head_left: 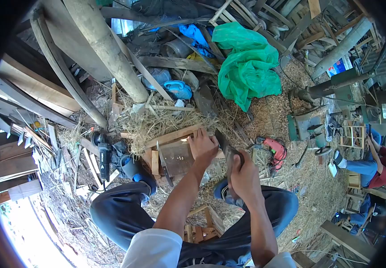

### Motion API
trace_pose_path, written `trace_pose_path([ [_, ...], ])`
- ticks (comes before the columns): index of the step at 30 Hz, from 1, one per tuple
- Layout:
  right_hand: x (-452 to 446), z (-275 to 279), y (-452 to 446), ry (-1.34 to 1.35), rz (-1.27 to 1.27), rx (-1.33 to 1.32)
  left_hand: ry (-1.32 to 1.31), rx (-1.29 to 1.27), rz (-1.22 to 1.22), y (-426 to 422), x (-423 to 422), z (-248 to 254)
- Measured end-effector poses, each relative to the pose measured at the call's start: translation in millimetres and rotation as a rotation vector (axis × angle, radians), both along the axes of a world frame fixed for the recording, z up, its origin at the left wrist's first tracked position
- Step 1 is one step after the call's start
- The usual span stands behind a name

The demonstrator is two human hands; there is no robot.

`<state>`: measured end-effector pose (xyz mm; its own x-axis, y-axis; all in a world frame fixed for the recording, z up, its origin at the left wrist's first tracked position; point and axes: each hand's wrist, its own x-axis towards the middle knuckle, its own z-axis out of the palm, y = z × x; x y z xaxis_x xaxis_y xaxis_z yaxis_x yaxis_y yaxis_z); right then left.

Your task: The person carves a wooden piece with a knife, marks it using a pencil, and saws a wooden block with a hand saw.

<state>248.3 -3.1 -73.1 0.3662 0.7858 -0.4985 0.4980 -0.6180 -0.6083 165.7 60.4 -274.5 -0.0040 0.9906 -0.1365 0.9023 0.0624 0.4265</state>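
Note:
My left hand (202, 145) is closed on the right end of a wooden strip (175, 136) at the far edge of a low wooden block (177, 157). To its right, my right hand (244, 172) is wrapped round the handle of a dark, broad blade (223, 142), which points up and left, close to my left fingers. A long thin knife (164, 164) lies across the left part of the block. Beside it a small pale wood piece (155, 162) rests at the block's left side.
A black grinder (105, 156) is on the ground at left, a red power tool (274, 152) at right. Green plastic (248, 62) lies beyond. My knees flank a small wooden frame (207, 221). Another person (383, 167) sits at far right. Straw and shavings cover the ground.

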Motion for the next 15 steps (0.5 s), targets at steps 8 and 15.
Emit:
trace_pose_path([
  [8,-12.5,-9.5,-3.1,-0.003,-0.108,0.069,-0.003,-0.031,0.000,-0.7,3.0,-3.9],
  [15,3.6,-48.0,-18.1,0.040,-0.129,0.259,0.007,-0.091,-0.016,3.1,-0.5,2.7],
])
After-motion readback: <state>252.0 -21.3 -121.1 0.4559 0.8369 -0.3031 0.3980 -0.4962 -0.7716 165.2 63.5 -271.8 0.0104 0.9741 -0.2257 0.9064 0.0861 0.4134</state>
